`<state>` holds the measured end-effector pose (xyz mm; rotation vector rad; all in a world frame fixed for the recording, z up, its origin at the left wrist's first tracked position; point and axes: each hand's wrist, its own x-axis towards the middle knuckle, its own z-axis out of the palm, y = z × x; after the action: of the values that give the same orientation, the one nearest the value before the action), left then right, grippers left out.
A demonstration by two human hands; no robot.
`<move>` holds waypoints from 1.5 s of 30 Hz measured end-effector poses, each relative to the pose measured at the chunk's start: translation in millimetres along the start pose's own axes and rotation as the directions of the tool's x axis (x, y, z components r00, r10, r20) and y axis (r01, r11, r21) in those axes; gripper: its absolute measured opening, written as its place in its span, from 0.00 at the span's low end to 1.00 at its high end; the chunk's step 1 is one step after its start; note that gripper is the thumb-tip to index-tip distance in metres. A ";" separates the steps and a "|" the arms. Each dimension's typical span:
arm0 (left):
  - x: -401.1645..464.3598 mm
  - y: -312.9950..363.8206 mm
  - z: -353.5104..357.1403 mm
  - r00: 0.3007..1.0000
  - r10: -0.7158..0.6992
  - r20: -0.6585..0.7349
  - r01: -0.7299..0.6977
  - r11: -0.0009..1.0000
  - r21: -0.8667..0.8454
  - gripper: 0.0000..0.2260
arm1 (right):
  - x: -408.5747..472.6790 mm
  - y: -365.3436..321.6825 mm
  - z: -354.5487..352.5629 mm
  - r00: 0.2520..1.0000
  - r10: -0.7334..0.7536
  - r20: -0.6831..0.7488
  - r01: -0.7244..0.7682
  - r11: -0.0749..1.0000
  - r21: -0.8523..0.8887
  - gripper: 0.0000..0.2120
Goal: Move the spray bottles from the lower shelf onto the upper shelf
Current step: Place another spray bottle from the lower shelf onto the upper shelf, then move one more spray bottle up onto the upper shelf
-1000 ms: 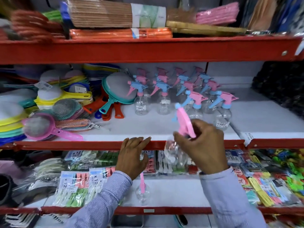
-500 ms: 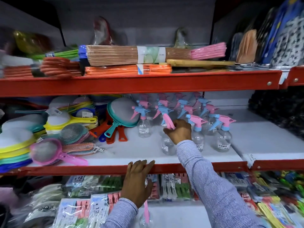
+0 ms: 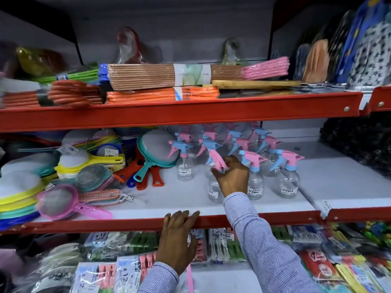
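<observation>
My right hand is around the neck of a clear spray bottle with a pink and blue trigger head. The bottle stands on the white middle shelf, in front of several like bottles. My left hand rests with its fingers spread on the red front rail of that shelf. Below it, on the lower shelf, another spray bottle's pink trigger shows by my left wrist; its body is mostly hidden at the frame's bottom.
Coloured strainers and flat pans fill the middle shelf's left part. Bare white shelf lies at the right. Packs of clothes pegs crowd the lower shelf. Bundles of sticks lie on the top shelf.
My right hand lifted the spray bottle from below the middle shelf's rail and set it down on that shelf among the others. The view tilted upward. My left hand stayed on the rail.
</observation>
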<state>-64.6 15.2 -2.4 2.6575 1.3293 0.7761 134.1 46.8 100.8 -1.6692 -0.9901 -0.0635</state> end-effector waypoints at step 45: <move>-12.6 -74.3 -19.2 0.994 -0.044 -0.104 0.054 0.994 0.094 0.27 | -235.1 108.8 69.2 0.711 0.341 0.615 -0.079 0.908 -0.411 0.34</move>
<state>-134.1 48.8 -11.6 2.6792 1.4883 0.8741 20.7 -30.4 -129.7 -2.2066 -1.3704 0.6089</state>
